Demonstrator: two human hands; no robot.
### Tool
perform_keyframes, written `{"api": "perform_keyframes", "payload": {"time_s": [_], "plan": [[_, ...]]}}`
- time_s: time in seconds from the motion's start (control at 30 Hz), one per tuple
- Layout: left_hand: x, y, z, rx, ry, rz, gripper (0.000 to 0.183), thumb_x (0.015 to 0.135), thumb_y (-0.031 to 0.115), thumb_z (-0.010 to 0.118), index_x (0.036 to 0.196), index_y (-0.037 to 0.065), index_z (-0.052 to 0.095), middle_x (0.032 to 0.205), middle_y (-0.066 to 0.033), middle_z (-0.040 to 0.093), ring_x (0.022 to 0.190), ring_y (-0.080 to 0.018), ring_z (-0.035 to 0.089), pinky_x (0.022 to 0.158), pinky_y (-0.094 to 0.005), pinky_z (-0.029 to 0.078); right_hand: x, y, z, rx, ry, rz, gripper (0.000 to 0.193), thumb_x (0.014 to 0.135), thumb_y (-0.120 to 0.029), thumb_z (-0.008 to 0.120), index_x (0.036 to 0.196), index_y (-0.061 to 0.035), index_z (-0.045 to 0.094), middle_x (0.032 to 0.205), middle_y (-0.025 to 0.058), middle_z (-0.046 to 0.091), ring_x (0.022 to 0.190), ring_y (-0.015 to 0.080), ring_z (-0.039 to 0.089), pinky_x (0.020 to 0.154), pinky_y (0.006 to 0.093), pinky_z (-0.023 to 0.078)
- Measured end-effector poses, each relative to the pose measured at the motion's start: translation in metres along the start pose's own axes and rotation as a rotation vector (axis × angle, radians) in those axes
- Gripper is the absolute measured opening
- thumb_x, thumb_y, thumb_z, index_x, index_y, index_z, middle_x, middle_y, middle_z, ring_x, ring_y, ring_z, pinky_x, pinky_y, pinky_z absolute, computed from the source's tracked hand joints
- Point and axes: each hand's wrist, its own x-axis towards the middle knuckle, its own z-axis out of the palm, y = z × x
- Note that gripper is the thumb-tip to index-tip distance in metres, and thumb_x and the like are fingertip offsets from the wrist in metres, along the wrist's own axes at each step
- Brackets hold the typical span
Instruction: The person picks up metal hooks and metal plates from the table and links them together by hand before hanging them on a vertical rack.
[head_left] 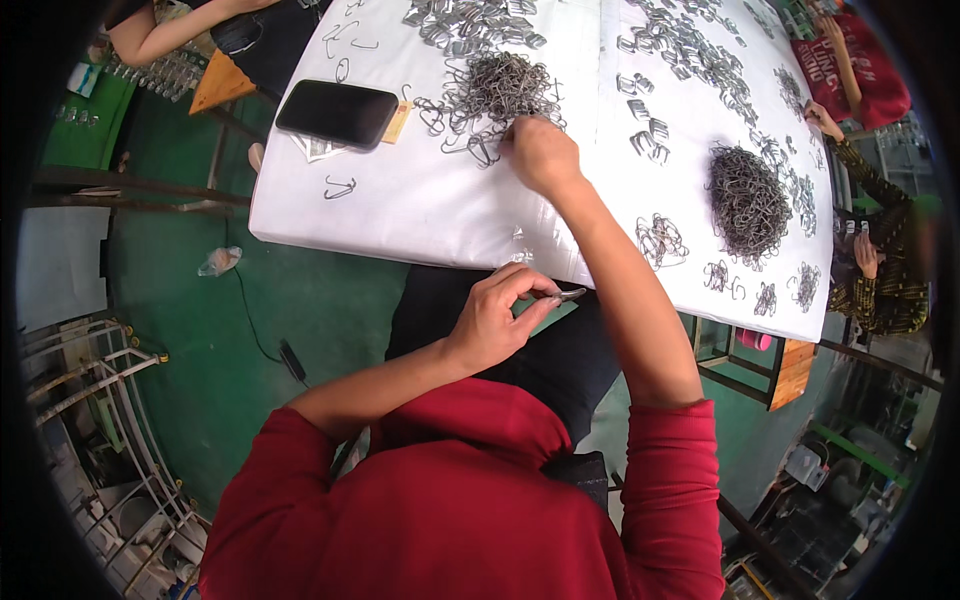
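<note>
The left hand [492, 318] pinches a small, shiny metal piece [572, 294] between thumb and fingers, just off the near edge of the white table [400, 215]. The right hand [545, 157] is at a messy pile of bent wires [503, 82] on the table — its fingers curl down, but I cannot tell if they hold one. A black phone [338, 113] lies left of the pile.

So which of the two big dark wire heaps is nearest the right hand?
The heap nearer the black phone: the right hand is at its lower edge. The other big heap lies farther right, well apart from that hand.
</note>
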Motion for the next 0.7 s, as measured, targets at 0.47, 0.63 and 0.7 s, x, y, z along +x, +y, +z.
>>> {"api": "perform_keyframes", "payload": {"time_s": [0.47,0.63,0.7], "plan": [[0.001,0.010,0.008,-0.006,-0.031,0.038,0.010,0.077,0.001,0.065,0.086,0.000,0.061,0.082,-0.0079,0.062,0.070,-0.0146,0.059,0.065,-0.0257,0.047,-0.215,0.025,-0.079,1.428,0.004,0.428,0.009,0.086,-0.010,0.060,0.090,-0.0021,0.057,0.077,0.0030,0.057,0.063,0.0087,0.052,0.053,0.0190,0.040],[0.001,0.015,0.017,0.038,-0.045,0.081,0.012,0.075,0.000,0.067,0.085,0.003,0.060,0.078,-0.0066,0.060,0.067,-0.0173,0.058,0.059,-0.0268,0.047,-0.231,0.027,-0.061,1.291,0.179,0.371,0.004,0.084,-0.006,0.061,0.085,-0.0030,0.060,0.090,0.0007,0.050,0.077,0.0087,0.046,0.067,0.0216,0.039],[0.001,0.014,0.019,0.052,-0.045,0.072,0.011,0.077,0.000,0.066,0.086,0.000,0.061,0.081,-0.0074,0.062,0.069,-0.0132,0.058,0.064,-0.0245,0.046,-0.231,0.026,-0.057,1.291,0.224,0.364,0.003,0.083,-0.006,0.063,0.085,-0.0034,0.062,0.093,0.0012,0.048,0.080,0.0090,0.046,0.068,0.0217,0.040]]}}
